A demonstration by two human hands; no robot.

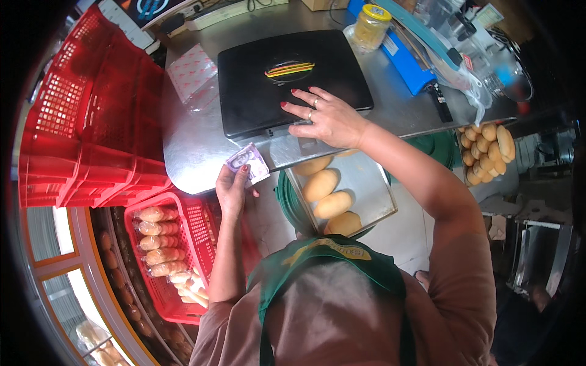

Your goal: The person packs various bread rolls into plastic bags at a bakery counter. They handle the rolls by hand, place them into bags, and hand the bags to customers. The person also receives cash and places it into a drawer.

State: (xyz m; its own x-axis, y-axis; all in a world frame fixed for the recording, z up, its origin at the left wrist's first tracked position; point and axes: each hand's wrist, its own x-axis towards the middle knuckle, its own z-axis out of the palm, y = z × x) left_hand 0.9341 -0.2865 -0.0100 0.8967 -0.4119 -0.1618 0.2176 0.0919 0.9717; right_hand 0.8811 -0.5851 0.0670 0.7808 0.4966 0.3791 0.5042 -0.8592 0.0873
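My left hand (234, 190) pinches a purple banknote (248, 163) between thumb and fingers, just off the front edge of the steel counter (189, 146). Whether it is one note or a few folded together, I cannot tell. My right hand (329, 119) rests with fingers spread on the front right part of a black box (244, 85), which looks like a cash box. Several coloured rubber bands (290, 69) lie across the recess in its top. Beneath my right forearm is a metal tray (372, 189) holding long bread rolls (333, 205).
Stacked red plastic crates (91, 116) rise at the left. Below them a red basket (198, 244) holds wrapped bread (160, 240). A yellow-lidded jar (372, 27) stands behind the box, near a blue object (405, 64) and plastic bags (470, 85). More rolls (488, 149) are at the right.
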